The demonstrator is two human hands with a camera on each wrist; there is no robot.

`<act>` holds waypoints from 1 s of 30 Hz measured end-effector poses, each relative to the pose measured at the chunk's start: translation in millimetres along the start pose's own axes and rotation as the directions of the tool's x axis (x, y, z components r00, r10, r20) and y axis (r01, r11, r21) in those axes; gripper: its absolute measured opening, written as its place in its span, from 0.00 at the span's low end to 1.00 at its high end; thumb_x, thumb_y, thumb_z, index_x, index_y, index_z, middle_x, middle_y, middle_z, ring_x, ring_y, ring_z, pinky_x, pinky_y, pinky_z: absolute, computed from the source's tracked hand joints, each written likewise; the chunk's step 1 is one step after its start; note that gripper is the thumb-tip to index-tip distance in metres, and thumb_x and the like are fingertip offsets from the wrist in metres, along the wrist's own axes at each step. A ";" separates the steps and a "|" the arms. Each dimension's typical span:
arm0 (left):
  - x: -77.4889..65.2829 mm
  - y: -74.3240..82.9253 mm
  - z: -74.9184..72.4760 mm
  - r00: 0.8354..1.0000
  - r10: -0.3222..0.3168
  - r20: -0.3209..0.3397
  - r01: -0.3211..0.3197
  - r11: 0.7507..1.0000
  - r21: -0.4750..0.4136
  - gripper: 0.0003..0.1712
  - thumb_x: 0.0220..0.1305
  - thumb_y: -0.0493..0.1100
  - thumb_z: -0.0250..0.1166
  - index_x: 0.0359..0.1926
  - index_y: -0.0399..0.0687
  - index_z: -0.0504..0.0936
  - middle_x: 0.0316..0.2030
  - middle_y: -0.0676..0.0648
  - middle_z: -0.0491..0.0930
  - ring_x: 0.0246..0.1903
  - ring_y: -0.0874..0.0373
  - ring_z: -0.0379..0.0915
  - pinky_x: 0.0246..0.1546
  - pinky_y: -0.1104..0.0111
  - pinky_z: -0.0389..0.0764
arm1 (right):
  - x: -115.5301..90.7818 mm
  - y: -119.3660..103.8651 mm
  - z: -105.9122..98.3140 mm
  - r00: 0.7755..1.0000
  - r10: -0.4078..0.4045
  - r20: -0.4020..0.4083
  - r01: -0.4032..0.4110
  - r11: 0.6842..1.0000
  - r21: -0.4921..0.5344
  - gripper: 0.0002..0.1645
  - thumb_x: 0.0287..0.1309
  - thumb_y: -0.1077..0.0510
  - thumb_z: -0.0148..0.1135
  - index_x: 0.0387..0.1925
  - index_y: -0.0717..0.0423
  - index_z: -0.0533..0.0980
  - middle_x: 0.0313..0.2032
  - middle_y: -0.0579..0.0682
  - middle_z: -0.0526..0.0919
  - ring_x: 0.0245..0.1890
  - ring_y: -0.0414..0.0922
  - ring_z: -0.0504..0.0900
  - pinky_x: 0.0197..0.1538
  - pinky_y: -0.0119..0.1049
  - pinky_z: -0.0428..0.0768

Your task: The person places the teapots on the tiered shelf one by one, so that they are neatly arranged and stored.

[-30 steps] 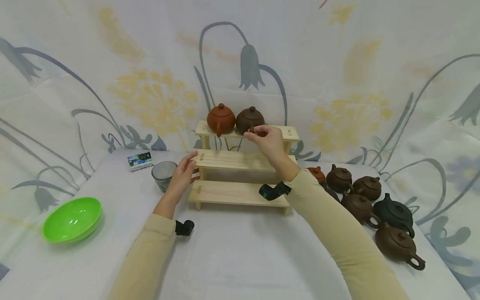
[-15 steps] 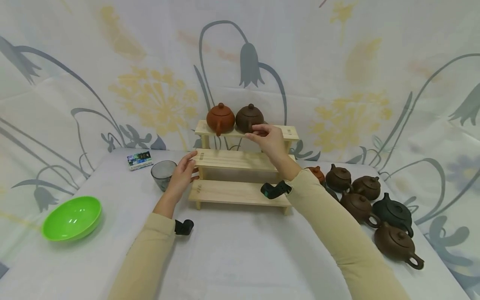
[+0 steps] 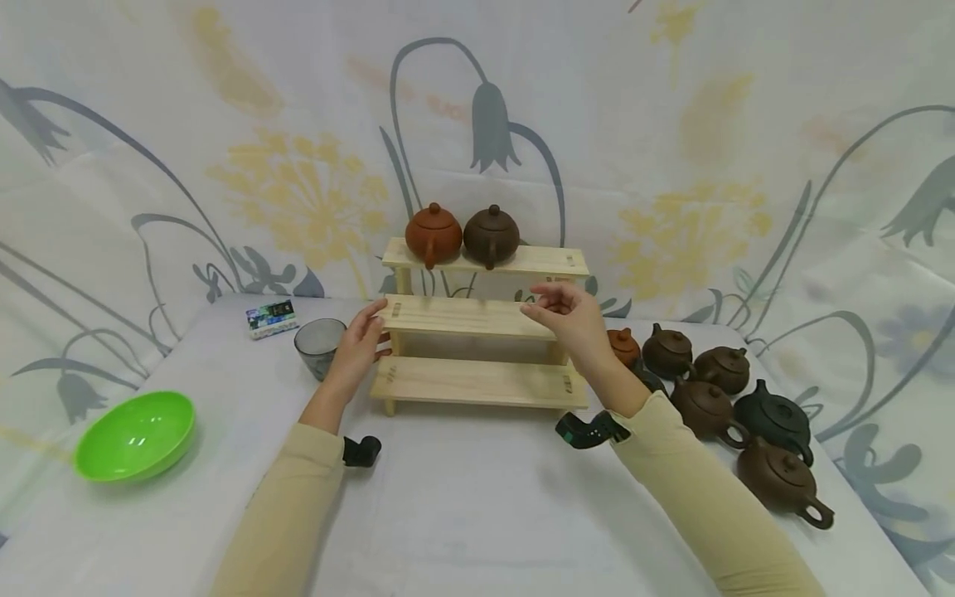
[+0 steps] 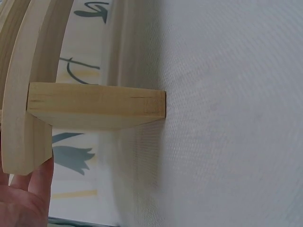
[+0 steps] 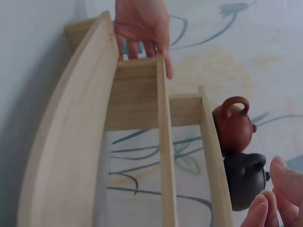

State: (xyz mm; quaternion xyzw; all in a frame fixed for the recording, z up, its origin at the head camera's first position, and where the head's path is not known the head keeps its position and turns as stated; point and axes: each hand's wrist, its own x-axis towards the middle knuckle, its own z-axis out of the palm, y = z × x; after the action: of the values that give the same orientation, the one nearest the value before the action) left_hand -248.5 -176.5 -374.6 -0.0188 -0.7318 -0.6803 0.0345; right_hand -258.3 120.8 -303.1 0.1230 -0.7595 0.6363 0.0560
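A three-tier wooden stand (image 3: 470, 383) stands at the middle of the table. On its top board sit a reddish-brown teapot (image 3: 440, 236) and, to its right, a dark brown teapot (image 3: 498, 236), both with handles facing me. My left hand (image 3: 354, 352) holds the left end of the middle board; in the right wrist view that hand (image 5: 142, 21) has fingers above and below the board. My right hand (image 3: 578, 327) hovers before the stand's right side, fingers loosely bent and holding nothing. In the right wrist view the two teapots (image 5: 234, 127) stand close together, near the right fingertips (image 5: 279, 165).
Several teapots (image 3: 705, 408) in brown, reddish and dark green crowd the table's right side. Left of the stand are a grey glass cup (image 3: 317, 344) and a small patterned box (image 3: 272, 319). A green bowl (image 3: 134, 438) sits farther left. A floral cloth hangs behind.
My right hand has let go of the dark brown teapot's handle and drawn back down and to the right. The teapot stays on the top board. The left hand keeps its place.
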 end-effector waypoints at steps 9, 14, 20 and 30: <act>-1.2 0.2 0.1 1.000 -0.001 0.002 0.001 1.000 0.012 0.26 0.75 0.46 0.40 0.71 0.52 0.55 0.62 0.37 0.61 0.59 0.42 0.61 0.55 0.53 0.68 | -26.4 16.0 -17.8 0.999 0.012 -0.043 -0.013 1.000 -0.025 0.24 0.51 0.63 0.68 0.49 0.71 0.74 0.29 0.48 0.75 0.31 0.40 0.73 0.35 0.25 0.74; -1.1 -0.2 -0.1 1.000 -0.015 -0.003 0.015 1.000 0.021 0.26 0.75 0.46 0.40 0.71 0.52 0.54 0.62 0.38 0.61 0.59 0.43 0.61 0.56 0.53 0.67 | -40.5 22.6 -27.0 0.998 0.023 -0.064 -0.026 0.999 -0.047 0.24 0.52 0.62 0.69 0.48 0.71 0.74 0.31 0.49 0.75 0.31 0.40 0.74 0.33 0.24 0.74; -1.7 -0.3 0.2 1.000 -0.029 -0.008 0.029 0.999 0.029 0.26 0.75 0.46 0.40 0.71 0.53 0.54 0.63 0.38 0.61 0.60 0.43 0.60 0.56 0.54 0.67 | -58.3 30.6 -39.6 0.994 0.038 -0.103 -0.045 0.997 -0.065 0.22 0.51 0.63 0.68 0.46 0.71 0.74 0.31 0.48 0.75 0.31 0.39 0.74 0.35 0.24 0.75; -1.3 -0.6 -0.6 1.000 -0.018 0.005 0.018 1.000 0.019 0.26 0.75 0.47 0.40 0.71 0.52 0.53 0.63 0.38 0.59 0.60 0.42 0.59 0.57 0.53 0.66 | -86.8 44.7 -61.2 0.985 0.090 -0.148 -0.105 0.990 -0.095 0.22 0.51 0.64 0.68 0.47 0.71 0.74 0.30 0.46 0.76 0.31 0.38 0.74 0.35 0.24 0.76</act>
State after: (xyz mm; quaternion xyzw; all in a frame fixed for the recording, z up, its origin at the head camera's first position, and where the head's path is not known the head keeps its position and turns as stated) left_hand -247.2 -177.2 -375.3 -0.0135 -0.7386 -0.6735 0.0266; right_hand -190.6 198.0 -355.3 0.0366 -0.7902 0.6057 0.0854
